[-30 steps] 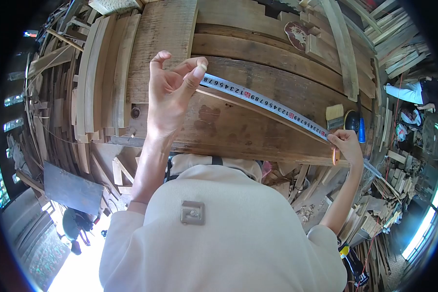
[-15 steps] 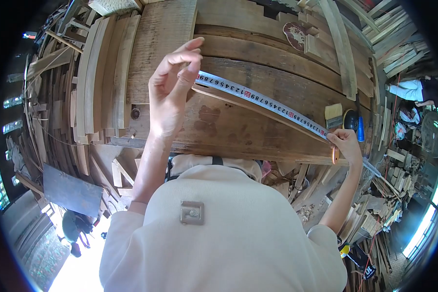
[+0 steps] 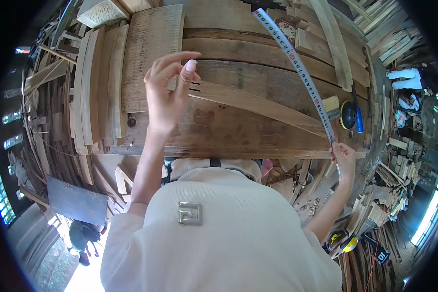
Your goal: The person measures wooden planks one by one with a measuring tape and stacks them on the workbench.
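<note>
A long steel ruler [image 3: 301, 73] with black and red numbers slants up and away over the workbench. My right hand [image 3: 343, 159] is closed on it near its lower end, at the bench's front right edge. My left hand [image 3: 168, 92] is raised over the bench with bent fingers, thumb and forefinger apart, and nothing visible between them. Below and right of it, a thin wooden slat [image 3: 258, 104] with slits at its left end lies across the bench. Whether the left hand touches the slat I cannot tell.
The brown wooden workbench [image 3: 277, 146] carries a wide plank [image 3: 153, 53] and, at right, a brush [image 3: 331, 104], a black round tool [image 3: 348, 115] and a blue handle [image 3: 359, 120]. Boards [image 3: 100, 87] are stacked at left. Another person [image 3: 409, 78] stands far right.
The ruler has swung up off the slat, its far end moving away from my left hand. My right hand has dropped slightly toward me, and my left thumb and forefinger have come apart.
</note>
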Tool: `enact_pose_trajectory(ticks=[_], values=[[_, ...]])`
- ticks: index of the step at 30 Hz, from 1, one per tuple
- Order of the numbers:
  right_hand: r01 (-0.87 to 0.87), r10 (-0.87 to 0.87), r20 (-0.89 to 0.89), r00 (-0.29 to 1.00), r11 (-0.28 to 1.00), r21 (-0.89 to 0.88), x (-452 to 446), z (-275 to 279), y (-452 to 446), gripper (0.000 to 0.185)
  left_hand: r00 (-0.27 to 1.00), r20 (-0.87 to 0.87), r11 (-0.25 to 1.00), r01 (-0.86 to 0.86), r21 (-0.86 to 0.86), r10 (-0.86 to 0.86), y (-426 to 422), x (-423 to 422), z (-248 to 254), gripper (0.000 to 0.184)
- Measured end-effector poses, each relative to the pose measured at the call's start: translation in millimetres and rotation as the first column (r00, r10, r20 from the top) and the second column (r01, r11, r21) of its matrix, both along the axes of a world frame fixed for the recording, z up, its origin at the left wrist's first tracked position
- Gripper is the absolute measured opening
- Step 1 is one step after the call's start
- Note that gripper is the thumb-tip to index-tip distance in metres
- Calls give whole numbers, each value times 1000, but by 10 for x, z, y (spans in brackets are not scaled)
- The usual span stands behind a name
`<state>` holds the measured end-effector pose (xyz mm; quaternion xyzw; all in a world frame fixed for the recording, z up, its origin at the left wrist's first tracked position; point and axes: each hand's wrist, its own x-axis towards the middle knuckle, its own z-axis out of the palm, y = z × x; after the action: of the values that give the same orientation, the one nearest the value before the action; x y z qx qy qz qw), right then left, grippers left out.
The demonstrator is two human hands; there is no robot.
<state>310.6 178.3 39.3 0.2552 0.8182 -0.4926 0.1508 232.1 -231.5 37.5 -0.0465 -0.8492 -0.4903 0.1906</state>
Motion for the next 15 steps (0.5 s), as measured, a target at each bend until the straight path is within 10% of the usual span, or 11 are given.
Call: enact_pose_trajectory(ticks=[10,15], values=[[174,-188,-70,980,970,-168,340,-348,-187,24,954,-140,963,258,-75,-266,361,-56,-2,13],[180,-189,-35,981,967,-183,409,-418,-325,25,950,49,898,274,343,-309,394,-41,22,7]])
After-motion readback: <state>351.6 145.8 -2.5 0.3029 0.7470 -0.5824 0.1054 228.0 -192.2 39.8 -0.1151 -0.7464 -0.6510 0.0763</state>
